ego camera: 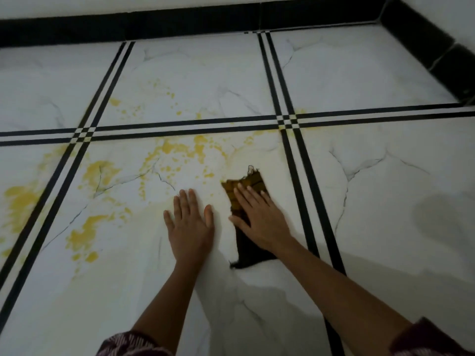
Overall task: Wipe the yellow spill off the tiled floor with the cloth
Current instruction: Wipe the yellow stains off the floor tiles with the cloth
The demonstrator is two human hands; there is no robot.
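Patterned maroon sleeves [133,343], cut off below, lead to my hands. My left hand [190,224] lies spread flat on the white marble-veined tiled floor [385,227]; my right hand [259,219], fingers spread, presses the dark yellow-stained cloth [246,253], partly hiding it. Yellow spill [97,170] spreads leftward.

Floor [359,80]: glossy marble-look tile, smooth. Cloth [246,255]: dark woven fabric, frayed edges. Skirting [180,24]: black glossy tile.

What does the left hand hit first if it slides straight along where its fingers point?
The left hand lies flat on the floor tile, fingers pointing up the frame. Straight ahead comes bare tile, then the scattered drops of the yellow spill, then the black double stripe. Nothing solid stands in that line.
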